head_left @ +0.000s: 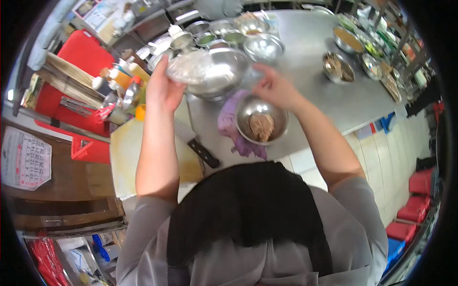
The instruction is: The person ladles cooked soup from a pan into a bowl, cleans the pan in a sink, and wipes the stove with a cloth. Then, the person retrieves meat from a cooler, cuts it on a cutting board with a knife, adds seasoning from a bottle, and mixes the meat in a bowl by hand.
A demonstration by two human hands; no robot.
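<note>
My left hand (164, 90) is closed on the left edge of a shiny metal bowl (222, 74), tilted and raised over the steel table. A pale, see-through blurred patch covers the bowl's left side; I cannot tell whether it is plastic film or a reflection. My right hand (276, 88) is beside the bowl's right edge, fingers apart and partly curled, with nothing visible in them. Below it, a smaller steel bowl (243, 112) contains a lump of brownish minced food (262, 127). A purple cloth (229, 119) lies against that bowl's left side.
On the left is a yellowed cutting board (129, 157) with a black-handled knife (203, 153). Several bowls of ingredients (207, 39) line the back. Another steel bowl (264, 47) sits behind the raised one. More food bowls (338, 68) stand on the right of the steel table (305, 57).
</note>
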